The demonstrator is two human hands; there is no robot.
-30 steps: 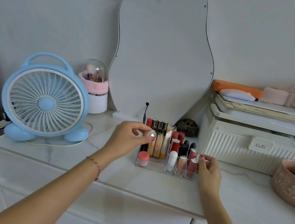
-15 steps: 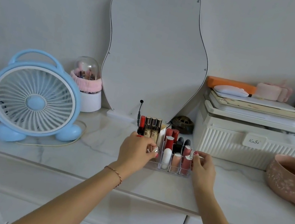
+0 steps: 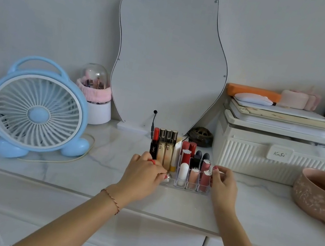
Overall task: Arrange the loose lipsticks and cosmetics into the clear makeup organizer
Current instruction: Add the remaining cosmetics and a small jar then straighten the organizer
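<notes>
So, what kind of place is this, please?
Probably a dressing table in a bedroom: a wavy mirror leans on the wall, a clear organizer holds lipsticks, and a small blue fan stands beside it.

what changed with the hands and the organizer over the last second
The left hand came down from above the tall tubes to the organizer's front-left section, carrying a small silvery-capped item that now sits low there, fingers still on it. The hand now hides the small pink-lidded jar seen there earlier. The right hand stayed against the organizer's right side, and the standing lipsticks kept their places.
</notes>
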